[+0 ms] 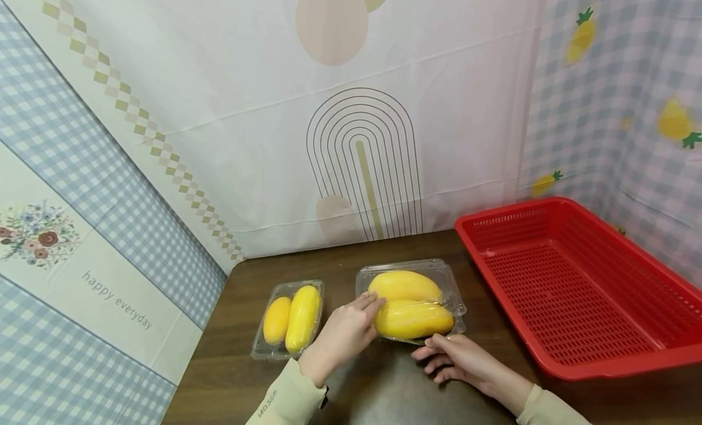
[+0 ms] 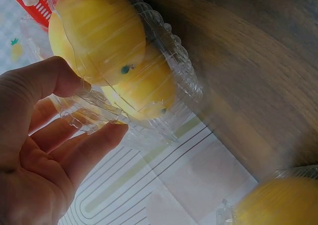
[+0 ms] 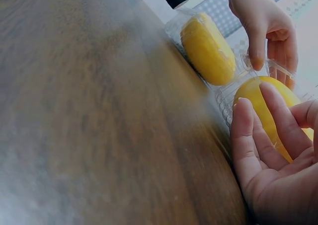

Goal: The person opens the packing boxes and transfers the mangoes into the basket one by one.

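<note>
from the head camera, a clear plastic clamshell box (image 1: 410,303) with two yellow mangoes (image 1: 412,318) sits on the dark wooden table (image 1: 384,388), just left of a red perforated basket (image 1: 581,291). the left hand (image 1: 342,333) reaches to the box's left edge, thumb and fingertips at its rim. the right hand (image 1: 457,359) lies at the near edge of the box, fingers spread and loose, tips touching the plastic. a smaller clear box with two yellow fruits (image 1: 289,318) stands to the left, just beside the left hand.

from the left wrist camera, the left hand (image 2: 37,150) pinches the crinkled corner flange of the clamshell box (image 2: 149,101) between thumb and forefinger, the other fingers loosely curved. the mangoes (image 2: 107,46) press against the lid.

from the right wrist camera, the right hand (image 3: 276,155) is open, palm up, its straight fingers resting against the near mango (image 3: 263,103) through the plastic, gripping nothing. the left hand (image 3: 263,29) pinches the box rim beyond, with the smaller box's fruit (image 3: 206,48) behind.
</note>
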Tool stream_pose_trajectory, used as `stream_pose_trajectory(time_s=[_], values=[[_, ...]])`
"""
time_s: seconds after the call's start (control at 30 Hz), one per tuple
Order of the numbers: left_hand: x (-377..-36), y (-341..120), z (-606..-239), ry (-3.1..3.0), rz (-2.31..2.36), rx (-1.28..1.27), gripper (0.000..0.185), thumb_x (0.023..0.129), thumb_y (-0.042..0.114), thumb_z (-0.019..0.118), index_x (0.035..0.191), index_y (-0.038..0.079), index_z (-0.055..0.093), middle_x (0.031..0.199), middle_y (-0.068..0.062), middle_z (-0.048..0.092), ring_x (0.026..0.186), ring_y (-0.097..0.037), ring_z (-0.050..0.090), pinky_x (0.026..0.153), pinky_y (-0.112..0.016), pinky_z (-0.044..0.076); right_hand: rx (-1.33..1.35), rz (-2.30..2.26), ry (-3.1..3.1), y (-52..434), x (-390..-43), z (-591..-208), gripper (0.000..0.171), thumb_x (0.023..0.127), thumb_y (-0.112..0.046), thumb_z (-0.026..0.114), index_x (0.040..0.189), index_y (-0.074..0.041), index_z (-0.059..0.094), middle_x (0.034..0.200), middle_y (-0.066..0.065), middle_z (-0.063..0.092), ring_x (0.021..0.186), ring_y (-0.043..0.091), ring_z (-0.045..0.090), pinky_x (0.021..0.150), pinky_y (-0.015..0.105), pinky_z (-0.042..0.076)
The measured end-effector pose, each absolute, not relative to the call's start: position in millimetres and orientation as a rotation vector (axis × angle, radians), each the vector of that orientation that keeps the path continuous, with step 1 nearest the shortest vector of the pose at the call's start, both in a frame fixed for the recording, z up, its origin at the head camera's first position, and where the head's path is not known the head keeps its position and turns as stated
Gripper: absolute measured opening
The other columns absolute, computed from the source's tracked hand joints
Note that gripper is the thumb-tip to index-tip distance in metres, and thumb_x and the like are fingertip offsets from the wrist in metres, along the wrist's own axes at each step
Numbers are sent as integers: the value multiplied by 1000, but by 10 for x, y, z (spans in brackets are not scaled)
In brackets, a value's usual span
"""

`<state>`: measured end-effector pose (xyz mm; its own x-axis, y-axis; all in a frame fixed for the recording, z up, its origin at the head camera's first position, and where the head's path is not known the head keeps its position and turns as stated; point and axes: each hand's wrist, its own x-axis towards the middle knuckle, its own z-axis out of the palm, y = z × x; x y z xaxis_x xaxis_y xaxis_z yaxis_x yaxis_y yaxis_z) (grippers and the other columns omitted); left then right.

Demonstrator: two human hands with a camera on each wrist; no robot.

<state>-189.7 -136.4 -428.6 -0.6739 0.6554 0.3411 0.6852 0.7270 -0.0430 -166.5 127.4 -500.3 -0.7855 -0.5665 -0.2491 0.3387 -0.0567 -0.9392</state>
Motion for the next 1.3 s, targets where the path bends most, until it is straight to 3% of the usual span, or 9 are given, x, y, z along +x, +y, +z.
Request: stream_pose_trajectory(time_s=[0.77,0.83,0.87,0.93,1.0,1.07,1.13,1.23,1.3], values=[[-1891,-1381,-4189,-2644,-96,-1089,48,88,9,73,134,1,62,131,-16,65,121,-31,62,92,-40,54,-229,-1915,1647,1250,-1646,-4992,45,105,-31,45,117,3,72,113,8,73,83,15,64,69,30,56],[-1901,-1420,-4161,-2639,-137,-1085,50,87,7,71,135,0,61,131,-17,65,120,-31,63,90,-40,55,-228,-1926,1631,1261,-1650,-4998,45,104,-29,45,116,4,73,113,7,73,84,14,64,70,29,56],[-1904,-1450,-4135,-2640,-178,-1076,51,87,5,71,136,0,60,130,-17,65,118,-29,64,82,-36,57,-229,-1934,1620,1268,-1650,-5002,44,105,-28,44,116,4,73,114,7,73,84,14,64,70,29,56],[-1915,-1512,-4072,-2644,-268,-1054,54,85,1,68,138,0,59,130,-17,65,91,-20,72,64,-27,55,-237,-1950,1598,1292,-1647,-5010,44,105,-26,43,115,5,73,116,7,72,85,14,64,71,28,56],[-1928,-1565,-4000,-2648,-359,-1039,57,84,-3,66,141,1,57,130,-17,65,62,-8,60,50,-20,41,-243,-1964,1582,1320,-1643,-5016,44,106,-25,42,114,5,73,118,8,71,85,13,64,71,28,56],[-1945,-1591,-3940,-2653,-414,-1056,57,85,-3,64,142,2,56,131,-17,65,49,-4,36,46,-20,27,-251,-1964,1579,1341,-1638,-5023,46,107,-27,41,114,5,73,120,8,71,86,13,64,71,28,56],[-1964,-1600,-3913,-2646,-423,-1082,56,87,-1,63,142,2,56,131,-17,64,48,-5,33,48,-18,31,-255,-1956,1586,1346,-1638,-5025,46,107,-29,41,115,5,73,119,9,71,86,14,64,71,29,56],[-1984,-1596,-3907,-2626,-450,-1069,51,89,2,67,139,1,58,131,-16,65,56,-7,54,57,-19,46,-257,-1944,1602,1327,-1642,-5021,46,107,-28,42,117,6,72,117,9,71,85,14,64,71,29,56],[-1993,-1591,-3907,-2602,-484,-1042,47,90,4,71,135,2,61,129,-15,66,72,-13,68,67,-24,54,-262,-1939,1611,1307,-1647,-5015,44,105,-26,43,117,6,71,115,9,72,84,14,64,70,28,56]])
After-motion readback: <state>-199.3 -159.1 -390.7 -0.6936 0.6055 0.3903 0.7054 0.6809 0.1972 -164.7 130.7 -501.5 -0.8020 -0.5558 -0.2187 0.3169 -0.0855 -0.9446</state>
